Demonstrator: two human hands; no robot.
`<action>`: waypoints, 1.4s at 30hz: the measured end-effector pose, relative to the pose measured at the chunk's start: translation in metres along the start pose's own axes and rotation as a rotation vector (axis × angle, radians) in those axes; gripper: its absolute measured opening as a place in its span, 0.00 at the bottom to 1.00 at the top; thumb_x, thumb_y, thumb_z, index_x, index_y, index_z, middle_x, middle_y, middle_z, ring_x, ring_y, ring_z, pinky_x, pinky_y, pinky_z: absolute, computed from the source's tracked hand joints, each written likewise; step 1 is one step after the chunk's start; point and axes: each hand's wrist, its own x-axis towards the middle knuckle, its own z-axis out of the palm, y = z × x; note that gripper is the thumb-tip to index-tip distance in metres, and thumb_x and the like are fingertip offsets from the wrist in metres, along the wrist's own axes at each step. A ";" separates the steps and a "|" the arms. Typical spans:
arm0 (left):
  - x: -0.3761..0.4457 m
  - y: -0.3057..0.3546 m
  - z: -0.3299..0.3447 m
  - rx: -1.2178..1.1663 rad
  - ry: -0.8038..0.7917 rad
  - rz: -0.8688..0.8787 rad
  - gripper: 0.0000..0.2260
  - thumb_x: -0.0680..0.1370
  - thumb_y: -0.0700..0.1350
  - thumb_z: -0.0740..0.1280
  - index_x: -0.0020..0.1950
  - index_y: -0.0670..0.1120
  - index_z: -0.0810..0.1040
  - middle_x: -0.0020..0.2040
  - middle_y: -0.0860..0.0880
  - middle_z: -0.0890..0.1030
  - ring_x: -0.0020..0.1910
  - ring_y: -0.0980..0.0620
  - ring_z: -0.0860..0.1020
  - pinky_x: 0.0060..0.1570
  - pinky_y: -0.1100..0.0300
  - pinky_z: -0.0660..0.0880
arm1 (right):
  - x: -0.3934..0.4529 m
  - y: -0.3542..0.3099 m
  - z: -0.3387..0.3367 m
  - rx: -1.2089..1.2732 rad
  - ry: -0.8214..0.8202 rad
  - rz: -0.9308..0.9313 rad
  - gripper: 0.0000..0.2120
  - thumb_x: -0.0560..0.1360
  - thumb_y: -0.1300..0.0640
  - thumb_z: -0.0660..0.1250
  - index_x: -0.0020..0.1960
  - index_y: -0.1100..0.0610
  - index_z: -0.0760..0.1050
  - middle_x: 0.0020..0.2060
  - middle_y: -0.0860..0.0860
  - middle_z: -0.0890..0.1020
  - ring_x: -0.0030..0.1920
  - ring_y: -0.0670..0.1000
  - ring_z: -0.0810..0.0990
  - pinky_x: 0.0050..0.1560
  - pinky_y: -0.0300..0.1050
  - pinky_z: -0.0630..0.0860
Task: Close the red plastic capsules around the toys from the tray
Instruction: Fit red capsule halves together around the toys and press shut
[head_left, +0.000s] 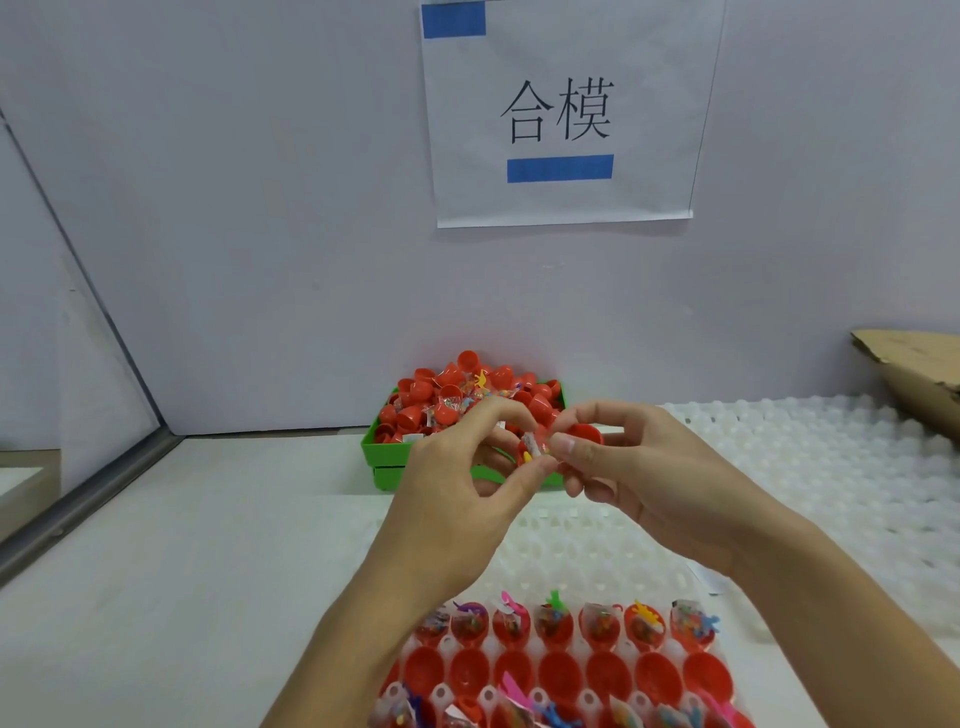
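Both hands meet above the table in front of the green tray (382, 457). My left hand (457, 499) pinches a small wrapped toy (535, 449) at the mouth of a red capsule half. My right hand (639, 478) grips another red capsule half (587, 434) beside it. The two halves are apart, with the toy between them. Near the bottom edge, a white cell tray (550, 566) holds rows of red capsule halves (561, 670); some carry colourful toys (553, 613), one row is empty.
The green tray at the back is heaped with loose red capsule halves (415, 402) and packed toys. More white cell trays (810, 467) lie at the right, with cardboard (914, 369) behind them. A paper sign (566, 114) hangs on the wall.
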 end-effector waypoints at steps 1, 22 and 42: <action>0.000 -0.001 0.000 -0.006 0.005 -0.007 0.08 0.75 0.50 0.72 0.48 0.59 0.75 0.43 0.58 0.80 0.41 0.56 0.82 0.41 0.59 0.82 | 0.000 0.000 0.000 0.006 -0.001 0.005 0.06 0.72 0.61 0.72 0.48 0.61 0.80 0.37 0.58 0.82 0.33 0.50 0.79 0.35 0.38 0.76; 0.001 0.000 -0.004 0.083 -0.008 0.075 0.13 0.74 0.46 0.74 0.52 0.60 0.75 0.44 0.58 0.79 0.43 0.59 0.81 0.38 0.69 0.79 | -0.001 0.001 0.004 -0.216 0.028 -0.071 0.06 0.73 0.51 0.73 0.45 0.53 0.81 0.32 0.53 0.83 0.32 0.47 0.79 0.33 0.34 0.73; 0.001 -0.004 -0.005 0.043 0.017 0.014 0.08 0.75 0.47 0.74 0.47 0.56 0.76 0.40 0.57 0.80 0.44 0.59 0.81 0.39 0.71 0.77 | -0.001 0.002 0.003 -0.262 0.034 -0.101 0.04 0.74 0.55 0.73 0.49 0.52 0.82 0.37 0.50 0.85 0.36 0.47 0.84 0.37 0.35 0.76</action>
